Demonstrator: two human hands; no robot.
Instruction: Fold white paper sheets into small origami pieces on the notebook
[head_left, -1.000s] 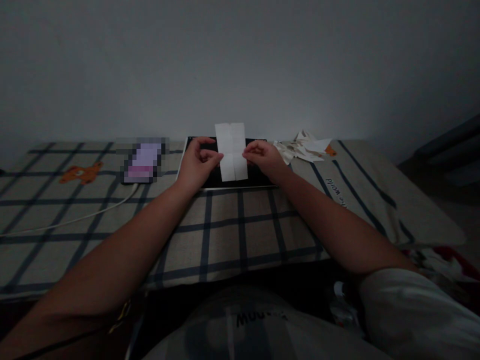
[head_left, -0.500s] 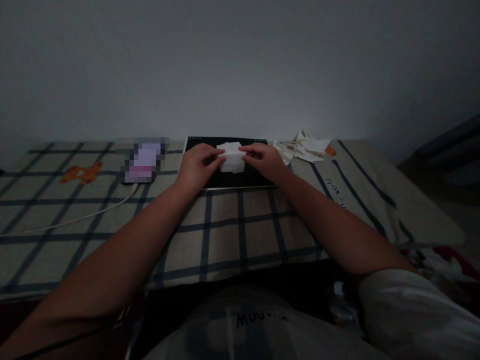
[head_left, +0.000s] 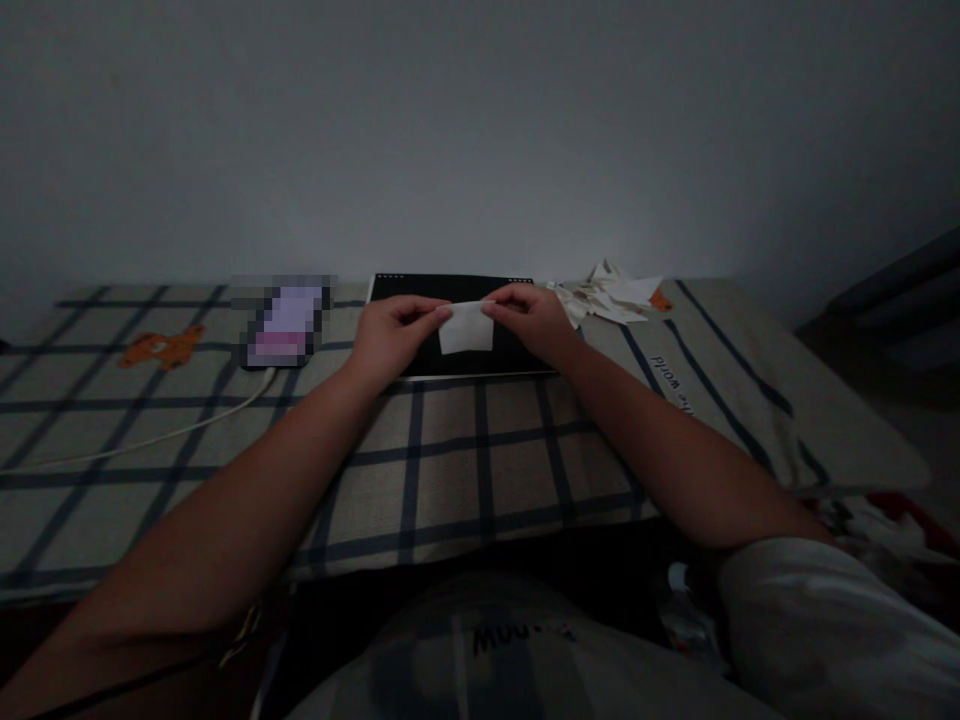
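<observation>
A small white piece of paper [head_left: 467,330] is held between my two hands by its upper corners, its face hanging toward me as a plain rectangle. My left hand [head_left: 391,335] pinches the left corner between thumb and fingers. At the right corner, my right hand [head_left: 531,318] grips it the same way. Both hands are over a black sheet or board [head_left: 420,287] with pale edges and rows of small light marks along its top. Whether the paper's lower edge touches the black surface, I cannot tell.
Several torn white paper scraps [head_left: 611,295] lie in a heap right of the black board. A phone [head_left: 283,325], partly pixelated, sits on the left with a white cable [head_left: 217,412]. The checked tablecloth [head_left: 450,470] reaches the wall. Below the table edge is a bottle [head_left: 681,600].
The paper was spread with uneven edges between my fingertips; now it shows as a neater rectangle hanging from its top edge. My hands have shifted only slightly.
</observation>
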